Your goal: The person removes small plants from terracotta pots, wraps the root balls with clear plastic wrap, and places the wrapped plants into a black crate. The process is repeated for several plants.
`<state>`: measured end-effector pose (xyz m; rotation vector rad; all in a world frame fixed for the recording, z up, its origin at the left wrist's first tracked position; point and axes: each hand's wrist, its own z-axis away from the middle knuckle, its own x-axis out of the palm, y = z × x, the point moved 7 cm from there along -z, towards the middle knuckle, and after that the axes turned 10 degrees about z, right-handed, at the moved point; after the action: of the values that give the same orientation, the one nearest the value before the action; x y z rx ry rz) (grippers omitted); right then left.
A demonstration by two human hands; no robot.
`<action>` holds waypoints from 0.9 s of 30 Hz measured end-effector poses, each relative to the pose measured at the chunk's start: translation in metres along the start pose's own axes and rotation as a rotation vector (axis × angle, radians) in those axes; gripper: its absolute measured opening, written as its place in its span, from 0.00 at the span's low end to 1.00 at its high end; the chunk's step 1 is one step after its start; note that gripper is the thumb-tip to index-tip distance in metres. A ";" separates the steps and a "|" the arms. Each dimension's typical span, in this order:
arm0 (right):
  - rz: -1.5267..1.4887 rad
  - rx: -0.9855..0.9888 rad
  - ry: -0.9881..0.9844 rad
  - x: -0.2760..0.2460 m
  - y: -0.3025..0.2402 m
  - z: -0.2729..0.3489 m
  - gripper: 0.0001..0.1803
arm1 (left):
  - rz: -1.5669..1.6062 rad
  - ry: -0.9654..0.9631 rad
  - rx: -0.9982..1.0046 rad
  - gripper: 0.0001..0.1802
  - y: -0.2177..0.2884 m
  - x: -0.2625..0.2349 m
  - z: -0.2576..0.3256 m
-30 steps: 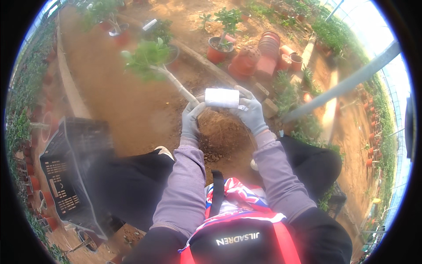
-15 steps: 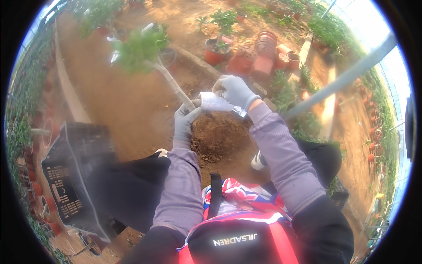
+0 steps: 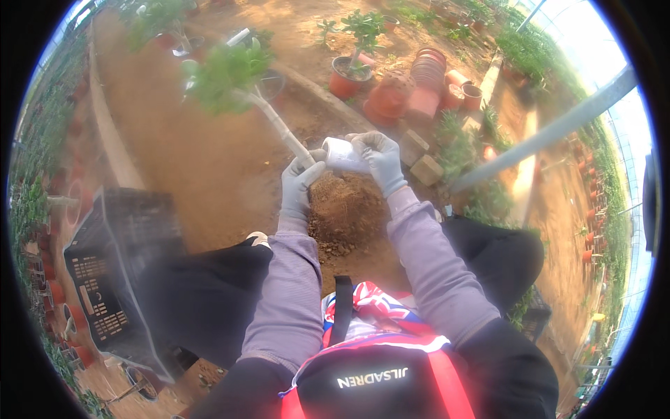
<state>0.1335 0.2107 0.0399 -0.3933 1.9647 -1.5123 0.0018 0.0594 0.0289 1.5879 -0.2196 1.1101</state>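
Observation:
My left hand [image 3: 300, 184], in a grey glove, is closed around the lower end of a pale, cut-looking plant stem [image 3: 279, 129]. The stem slants up and left to a blurred tuft of green leaves [image 3: 222, 82]. Beside that grip is a whitish, partly see-through strip of film [image 3: 343, 155], curled like a loose roll against the stem's end. My right hand [image 3: 380, 157], gloved too, pinches the film's right side. Whether the film goes fully round the stem is hidden by my left fingers. Below both hands lies a mound of dark soil [image 3: 352, 213].
Stacked reddish-brown pots [image 3: 426, 84] and a potted plant [image 3: 345, 77] stand ahead. Bricks [image 3: 426, 170] lie right of the soil. A grey metal pole [image 3: 544, 133] slants across the right. A black plastic crate [image 3: 98, 293] sits by my left leg.
My right hand has lowered and turned, its fingers now on the film's upper right edge. The loose shiny tail no longer hangs beside the wrist. My left hand keeps its grip, shifted slightly right.

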 end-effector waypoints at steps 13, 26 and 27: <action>0.090 0.052 -0.417 0.030 -0.065 0.027 0.04 | -0.194 0.270 0.036 0.13 -0.002 -0.018 -0.018; -0.254 0.316 0.176 0.018 -0.073 0.022 0.13 | -0.310 0.167 0.026 0.15 -0.004 -0.013 -0.018; -0.183 0.346 0.148 0.017 -0.076 0.041 0.14 | -0.324 0.191 0.076 0.14 0.002 -0.017 -0.020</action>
<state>0.1367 0.1468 0.1002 -0.3261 1.7638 -2.0083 -0.0191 0.0688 0.0162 1.5078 0.2030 1.0154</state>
